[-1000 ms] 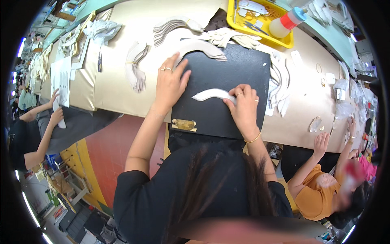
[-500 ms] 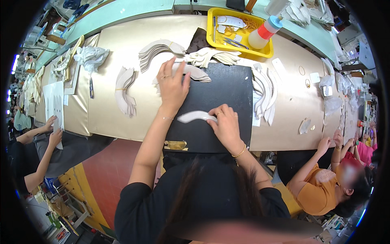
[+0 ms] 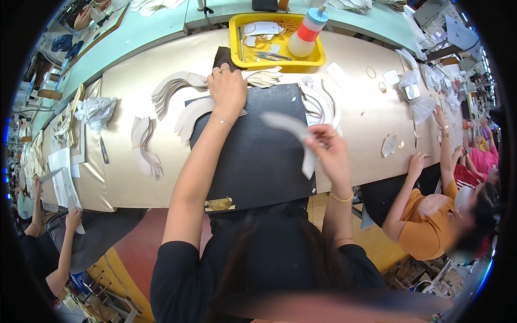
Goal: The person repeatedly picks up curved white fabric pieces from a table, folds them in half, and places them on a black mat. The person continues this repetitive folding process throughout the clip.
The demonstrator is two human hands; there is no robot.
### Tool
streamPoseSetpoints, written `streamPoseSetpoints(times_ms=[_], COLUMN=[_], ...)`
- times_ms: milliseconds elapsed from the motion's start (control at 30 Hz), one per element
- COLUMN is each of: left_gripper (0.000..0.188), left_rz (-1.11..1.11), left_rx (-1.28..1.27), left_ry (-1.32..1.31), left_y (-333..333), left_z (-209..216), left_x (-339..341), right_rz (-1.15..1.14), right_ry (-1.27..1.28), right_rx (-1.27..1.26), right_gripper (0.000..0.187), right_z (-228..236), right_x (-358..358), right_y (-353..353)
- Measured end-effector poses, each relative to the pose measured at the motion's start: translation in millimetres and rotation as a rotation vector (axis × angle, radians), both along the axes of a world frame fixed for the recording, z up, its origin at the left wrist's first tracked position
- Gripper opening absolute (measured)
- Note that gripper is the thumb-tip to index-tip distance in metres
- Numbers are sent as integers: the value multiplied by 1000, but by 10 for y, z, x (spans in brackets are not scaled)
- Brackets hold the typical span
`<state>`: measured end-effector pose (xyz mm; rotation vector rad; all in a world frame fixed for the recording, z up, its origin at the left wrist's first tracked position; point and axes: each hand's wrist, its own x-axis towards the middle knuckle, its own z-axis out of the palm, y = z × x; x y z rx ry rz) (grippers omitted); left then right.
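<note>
My right hand (image 3: 331,151) pinches a curved pale strip (image 3: 291,125), raised over the right edge of the black board (image 3: 253,156); motion blurs the strip. My left hand (image 3: 228,91) is at the board's far edge, fingers curled down over the left end of a pile of cream curved pieces (image 3: 263,77). Its fingertips are hidden, so what they grip cannot be made out. Under my left wrist lies a fan of grey-beige curved pieces (image 3: 193,116). Another fanned stack (image 3: 175,86) lies left of that hand.
A banded bundle (image 3: 142,145) lies at left, and white curved strips (image 3: 322,102) at right. Beyond the board stands a yellow tray (image 3: 237,51) with snips and a bottle (image 3: 308,32). A crumpled plastic bag (image 3: 96,112) lies far left. Co-workers sit on both sides.
My right hand has lifted the pale strip off the board and carried it right. My left hand has moved from the grey-beige fan to the cream pile, its fingers now curled. The view has shifted.
</note>
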<state>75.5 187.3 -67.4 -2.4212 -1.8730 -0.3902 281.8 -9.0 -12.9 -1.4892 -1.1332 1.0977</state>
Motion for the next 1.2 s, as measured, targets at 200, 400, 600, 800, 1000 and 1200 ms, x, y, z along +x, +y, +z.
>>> streamPoseSetpoints(times_ms=[200,400,600,800,1000,1200], left_gripper=[19,18,25,32,31,30], left_rz=[-104,-158,-291,-194,-174,-153], left_rx=[72,-746,-977,-982,-1022,-1015], left_ry=[-395,-1432,-1698,-1859,-1917,-1974], left_y=[-126,-629,-1269,-1597,-1762,-1882], left_z=[194,454,528,471,404,372], left_x=[-42,-301,-614,-706,-694,-660], right_rz=[-326,-150,98,241,170,118], right_ry=[-336,-259,-412,-321,-401,-356], right_rx=[28,163,480,530,538,581], right_gripper=[36,41,58,58,45,37], right_z=[-89,-38,222,276,249,225], right_x=[500,139,-306,-541,-566,-596], right_y=[336,313,271,147,97,79])
